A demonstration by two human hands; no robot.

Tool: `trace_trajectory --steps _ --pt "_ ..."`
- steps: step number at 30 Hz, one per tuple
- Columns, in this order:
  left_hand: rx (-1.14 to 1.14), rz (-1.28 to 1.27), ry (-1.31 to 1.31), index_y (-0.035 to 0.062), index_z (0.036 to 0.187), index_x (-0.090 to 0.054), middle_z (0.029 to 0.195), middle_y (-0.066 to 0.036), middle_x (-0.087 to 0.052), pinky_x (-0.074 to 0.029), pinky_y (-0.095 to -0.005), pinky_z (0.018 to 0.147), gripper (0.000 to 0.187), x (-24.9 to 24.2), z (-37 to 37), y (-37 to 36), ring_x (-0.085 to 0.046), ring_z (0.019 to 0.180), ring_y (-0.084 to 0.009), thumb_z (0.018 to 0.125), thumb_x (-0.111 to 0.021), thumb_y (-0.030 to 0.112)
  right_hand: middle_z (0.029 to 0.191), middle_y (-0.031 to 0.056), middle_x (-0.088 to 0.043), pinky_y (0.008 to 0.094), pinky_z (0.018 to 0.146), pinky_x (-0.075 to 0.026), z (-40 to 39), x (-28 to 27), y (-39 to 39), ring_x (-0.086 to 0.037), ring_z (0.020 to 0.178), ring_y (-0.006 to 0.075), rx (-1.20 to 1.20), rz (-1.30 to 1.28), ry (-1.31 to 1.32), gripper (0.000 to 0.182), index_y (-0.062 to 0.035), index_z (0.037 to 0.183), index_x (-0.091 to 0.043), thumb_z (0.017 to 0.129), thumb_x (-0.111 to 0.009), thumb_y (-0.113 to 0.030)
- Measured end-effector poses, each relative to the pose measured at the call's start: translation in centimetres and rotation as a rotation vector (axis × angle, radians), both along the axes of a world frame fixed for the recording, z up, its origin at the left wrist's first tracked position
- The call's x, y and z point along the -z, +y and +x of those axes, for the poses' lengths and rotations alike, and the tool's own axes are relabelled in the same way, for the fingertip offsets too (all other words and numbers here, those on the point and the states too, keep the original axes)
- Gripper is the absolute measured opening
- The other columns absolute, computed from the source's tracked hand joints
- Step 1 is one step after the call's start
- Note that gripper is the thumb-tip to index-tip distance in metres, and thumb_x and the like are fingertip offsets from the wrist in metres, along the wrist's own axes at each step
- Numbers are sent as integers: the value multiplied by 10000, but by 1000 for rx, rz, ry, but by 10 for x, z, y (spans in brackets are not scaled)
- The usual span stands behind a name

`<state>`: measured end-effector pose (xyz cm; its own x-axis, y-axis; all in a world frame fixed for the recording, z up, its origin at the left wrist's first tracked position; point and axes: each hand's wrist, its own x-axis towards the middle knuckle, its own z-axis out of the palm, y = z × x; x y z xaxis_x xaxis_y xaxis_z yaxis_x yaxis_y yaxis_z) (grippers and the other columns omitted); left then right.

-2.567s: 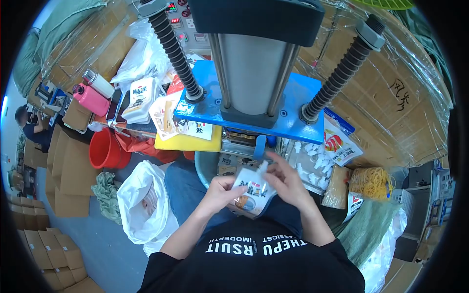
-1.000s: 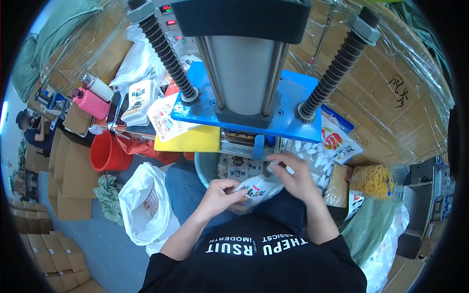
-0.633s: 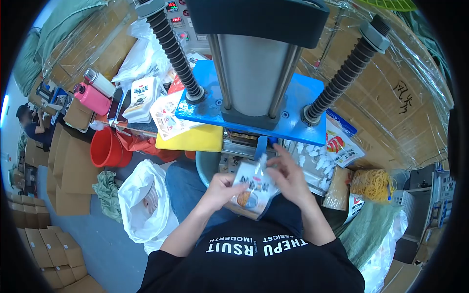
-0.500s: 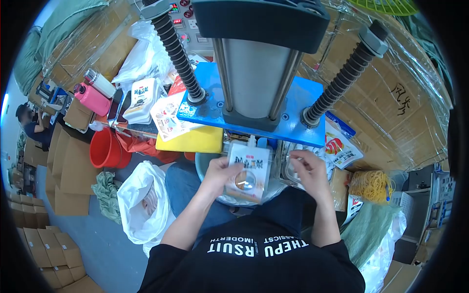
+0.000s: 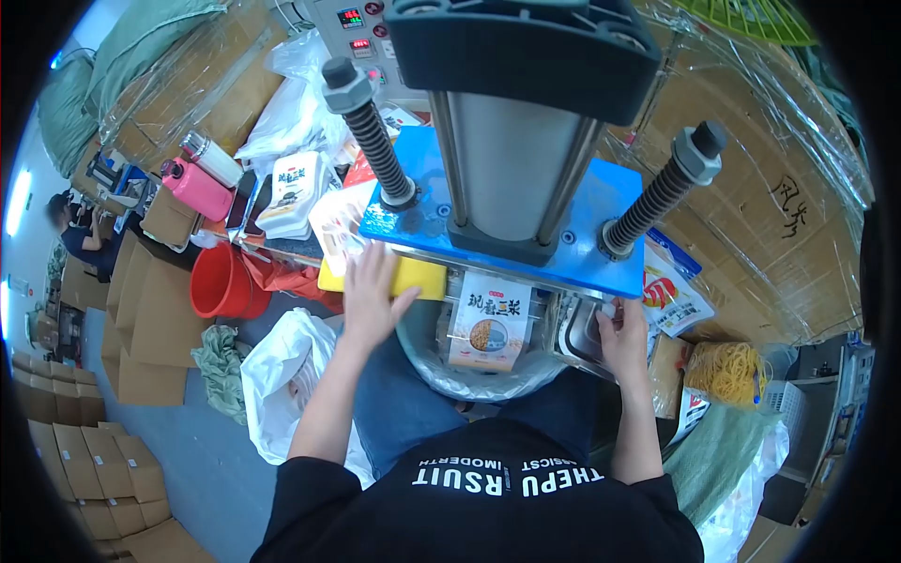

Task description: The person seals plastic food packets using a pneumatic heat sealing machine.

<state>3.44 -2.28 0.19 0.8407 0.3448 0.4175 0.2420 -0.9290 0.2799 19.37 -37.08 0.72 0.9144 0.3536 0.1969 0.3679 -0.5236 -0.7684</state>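
A white printed pouch (image 5: 488, 324) with a round picture lies under the front edge of the blue press plate (image 5: 413, 202), apart from both hands. My left hand (image 5: 371, 298) is spread with nothing in it, on or just over a yellow block (image 5: 419, 277). Its fingertips reach a stack of white printed bags (image 5: 340, 225). On the right, my right hand (image 5: 626, 336) has its fingers curled at the edge of a shiny metal frame (image 5: 580, 328); what they pinch, if anything, is hidden.
A basin lined with clear plastic (image 5: 511, 387) stands between my knees. To the left are a white sack (image 5: 282, 375), a red bucket (image 5: 223, 286) and a pink bottle (image 5: 199, 190). Large cartons (image 5: 751, 206) stand behind, with yellow string (image 5: 723, 373) at the right. A person (image 5: 83, 239) is far left.
My left hand has let go of the pouch, which now lies under the press, and has moved left to the yellow block. My right hand has come down against the metal frame's right side.
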Motion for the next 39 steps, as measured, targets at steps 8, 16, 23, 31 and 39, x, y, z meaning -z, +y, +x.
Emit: trace_trajectory --steps 8,16,23,31,39 --pt "23 -140 -171 22 912 -677 857 -112 -621 -452 -386 734 192 3 -13 0 -585 821 -275 730 -730 52 822 2 -604 197 617 -452 -18 -2 13 -551 693 58 -80 487 435 151 -18 1008 -626 869 -624 41" --pt "143 -633 -105 -7 826 -671 781 -91 -636 -464 -317 673 96 -45 -24 -91 -597 767 -210 738 -706 5 920 102 -663 294 702 -491 -28 -65 37 -622 788 189 -501 121 263 163 -7 1024 -666 872 -644 -63" --pt "403 -941 27 -12 839 -677 762 -53 -649 -418 -274 618 91 -52 -30 -105 -550 705 -135 795 -709 61 911 144 -636 387 727 -495 -20 -101 57 -613 835 323 -899 4 22 164 -3 1015 -640 862 -626 -62" --pt "152 -1637 131 -35 945 -689 842 -57 -696 -481 -231 671 117 -17 -24 -119 -602 735 -74 878 -658 56 1007 99 -660 275 731 -499 -47 -47 52 -609 811 143 -430 250 447 390 -16 1248 -575 868 -646 -68" --pt "-1 -1823 -167 -50 955 -683 859 -89 -701 -498 -243 677 123 17 28 -87 -637 742 -104 862 -666 29 1064 122 -662 311 764 -518 -9 -78 -28 -647 886 201 -143 -233 247 440 -38 1265 -560 840 -663 -81"
